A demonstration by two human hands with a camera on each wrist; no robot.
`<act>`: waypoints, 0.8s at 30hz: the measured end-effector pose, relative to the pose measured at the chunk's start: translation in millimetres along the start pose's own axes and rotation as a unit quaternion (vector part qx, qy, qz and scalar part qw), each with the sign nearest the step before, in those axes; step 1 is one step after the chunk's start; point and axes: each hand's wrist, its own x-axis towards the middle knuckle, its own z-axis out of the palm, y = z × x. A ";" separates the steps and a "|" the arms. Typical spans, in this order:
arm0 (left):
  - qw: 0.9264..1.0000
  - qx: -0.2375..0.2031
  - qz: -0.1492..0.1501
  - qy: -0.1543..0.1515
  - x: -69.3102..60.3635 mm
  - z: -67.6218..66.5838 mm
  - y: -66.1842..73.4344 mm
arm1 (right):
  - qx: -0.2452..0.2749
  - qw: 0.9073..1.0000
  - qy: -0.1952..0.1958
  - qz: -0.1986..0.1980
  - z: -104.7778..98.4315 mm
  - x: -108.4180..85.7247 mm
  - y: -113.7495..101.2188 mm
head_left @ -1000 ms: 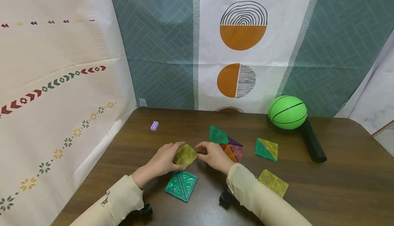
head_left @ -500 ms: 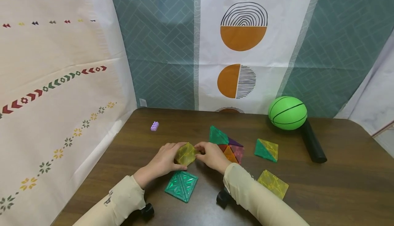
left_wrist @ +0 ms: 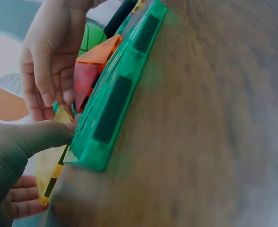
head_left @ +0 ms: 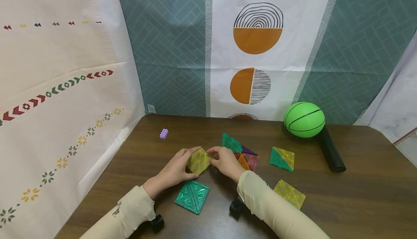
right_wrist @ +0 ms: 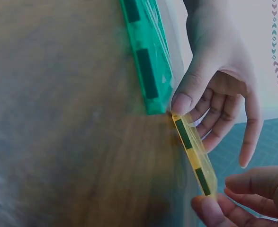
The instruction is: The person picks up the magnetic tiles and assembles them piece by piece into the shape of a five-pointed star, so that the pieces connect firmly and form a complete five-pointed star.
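In the head view, my left hand (head_left: 174,170) holds a translucent yellow magnetic tile (head_left: 198,161) by its left side, thumb at the near edge and fingers at the far edge. My right hand (head_left: 227,162) pinches the tile's right corner. The right wrist view shows the yellow tile (right_wrist: 195,153) edge-on with dark magnet strips, between the left thumb above and the right fingertips below. Just nearer to the person lies a green square (head_left: 192,196), made of two triangular tiles with a faceted pattern. It sits close below the left thumb.
Beyond the right hand lies a multicoloured tile cluster (head_left: 232,143). Right of it are a green-and-yellow square (head_left: 282,158) and another yellow tile (head_left: 289,194). A green ball (head_left: 304,119) and black cylinder (head_left: 330,150) stand back right; a purple brick (head_left: 164,133) lies back left.
The held yellow tile has shifted slightly right and away from the person and turned a little, with both hands moving along. The tiles lying on the table stay where they were.
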 end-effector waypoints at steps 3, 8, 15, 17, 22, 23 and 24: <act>1.000 -0.007 0.013 0.011 1.5 1.0 1.6 | 0.010 1.000 0.010 0.017 -3.1 2.4 -1.4; 0.998 -0.056 0.015 0.014 5.7 -0.6 5.0 | 0.056 0.998 0.019 0.036 -10.7 3.5 -4.5; 0.963 -0.261 -0.071 0.019 16.0 -14.3 10.6 | 0.072 0.996 0.010 0.047 -35.3 6.1 -9.7; 0.945 -0.308 -0.105 0.034 19.5 -17.2 11.7 | 0.074 0.996 -0.002 0.046 -43.6 7.9 -12.0; 0.910 -0.385 -0.149 0.029 24.2 -19.3 13.9 | 0.064 0.997 -0.044 0.023 -61.7 13.7 -15.5; 0.905 -0.397 -0.153 0.023 24.5 -19.1 14.3 | 0.060 0.997 -0.055 0.018 -64.8 15.6 -15.6; 0.898 -0.411 -0.156 0.017 24.7 -18.6 14.7 | 0.054 0.996 -0.065 0.012 -67.9 17.8 -15.8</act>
